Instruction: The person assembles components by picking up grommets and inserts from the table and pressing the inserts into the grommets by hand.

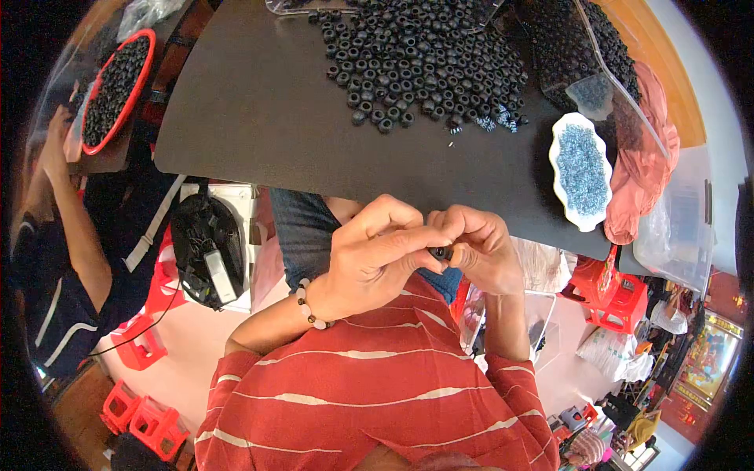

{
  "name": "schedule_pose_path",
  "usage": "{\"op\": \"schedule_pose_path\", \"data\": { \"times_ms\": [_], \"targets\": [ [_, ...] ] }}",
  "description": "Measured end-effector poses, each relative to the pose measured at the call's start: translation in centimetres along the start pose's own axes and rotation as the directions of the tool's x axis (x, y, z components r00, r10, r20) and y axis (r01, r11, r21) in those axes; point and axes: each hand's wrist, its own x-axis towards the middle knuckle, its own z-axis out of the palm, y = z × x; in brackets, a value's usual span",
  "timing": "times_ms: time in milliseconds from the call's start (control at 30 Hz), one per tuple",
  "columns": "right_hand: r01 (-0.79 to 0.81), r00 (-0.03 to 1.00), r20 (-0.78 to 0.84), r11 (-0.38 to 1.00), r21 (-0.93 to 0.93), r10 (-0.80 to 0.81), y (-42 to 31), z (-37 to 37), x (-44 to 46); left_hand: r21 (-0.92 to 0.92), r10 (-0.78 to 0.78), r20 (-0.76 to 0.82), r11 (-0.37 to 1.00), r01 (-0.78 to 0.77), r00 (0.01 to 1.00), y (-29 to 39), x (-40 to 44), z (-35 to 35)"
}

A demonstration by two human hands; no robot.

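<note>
Your left hand [377, 251] and right hand [483, 250] pinch a black bead [441, 253], partly hidden by fingers, by the counter's [251, 102] near edge; the pile [424, 67] runs out of view, leaving bare room leftward.

The black beads [428, 63] look like softly shiny plastic, the tabletop [251, 94] matt, the dish [586, 224] glossy.

Dark tabletop [243, 102] over a pale floor [200, 337], red plastic stools [154, 425] on both sides, whitish wall [713, 102] far right.
</note>
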Motion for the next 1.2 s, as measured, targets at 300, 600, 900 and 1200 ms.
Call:
{"op": "schedule_pose_path", "data": {
  "times_ms": [300,600,900,1200],
  "targets": [
    [0.077,0.996,-0.041,0.997,-0.01,-0.077,0.7,0.7,0.4,0.009,0.048,-0.03,0.999,-0.048,0.998,-0.3,0.1,0.1],
    [0.012,0.994,-0.11,1.0,0.013,-0.01,0.0,0.4,0.0,0.148,0.118,-0.087,0.983,-0.104,0.989,-1.5,0.6,-0.1],
    [-0.062,0.972,-0.233,0.987,-0.145,0.027,-0.6,0.7,-0.4,0.238,0.137,-0.112,0.965,-0.108,0.984,-1.9,0.6,-0.1],
    [-0.048,0.98,-0.201,0.982,-0.184,0.01,-1.0,0.7,-0.4,0.217,0.123,-0.103,0.971,-0.098,0.987,-1.1,0.4,0.1]
  ]
}}
